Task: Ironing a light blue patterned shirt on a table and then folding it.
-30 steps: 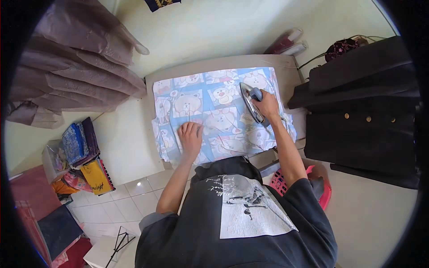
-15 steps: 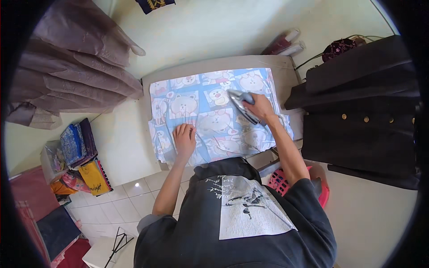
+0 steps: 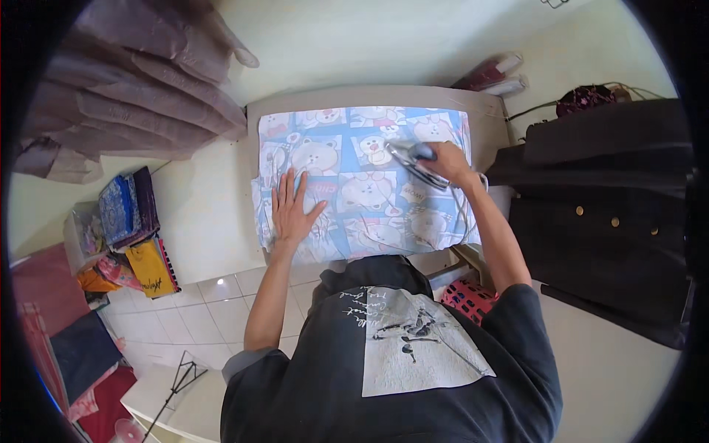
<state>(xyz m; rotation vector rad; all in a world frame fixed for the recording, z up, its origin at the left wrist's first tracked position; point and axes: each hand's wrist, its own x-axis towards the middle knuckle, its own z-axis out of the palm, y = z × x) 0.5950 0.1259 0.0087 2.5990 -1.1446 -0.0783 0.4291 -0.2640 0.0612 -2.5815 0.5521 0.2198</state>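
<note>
— Hands, what are they doing?
— Left hand [image 3: 294, 208] is pressing flat, fingers spread, on the light-blue bear-print cloth [image 3: 354, 184] covering the worktop [image 3: 484, 118]; right hand [image 3: 447, 164] is gripping a grey-blue steam iron [image 3: 410, 156] on it.

Your left hand [image 3: 294, 207] lies on a light blue cloth [image 3: 354, 184] printed with cartoon bears in white and tan, set in squares with pink touches. Your right hand [image 3: 450, 164] is on a silver-grey iron [image 3: 413, 159] with a blue handle. The ironing board [image 3: 487, 118] under the cloth is beige. Your shirt [image 3: 399, 369] is dark charcoal with a pale grey square print bearing black line drawing. To the right hangs a black jacket [image 3: 605, 199] with gold buttons. A pink-red basket [image 3: 467, 299] sits just below the board. Greyish-mauve garments [image 3: 140, 81] hang upper left. The floor tiles [image 3: 207, 317] are white.
</note>
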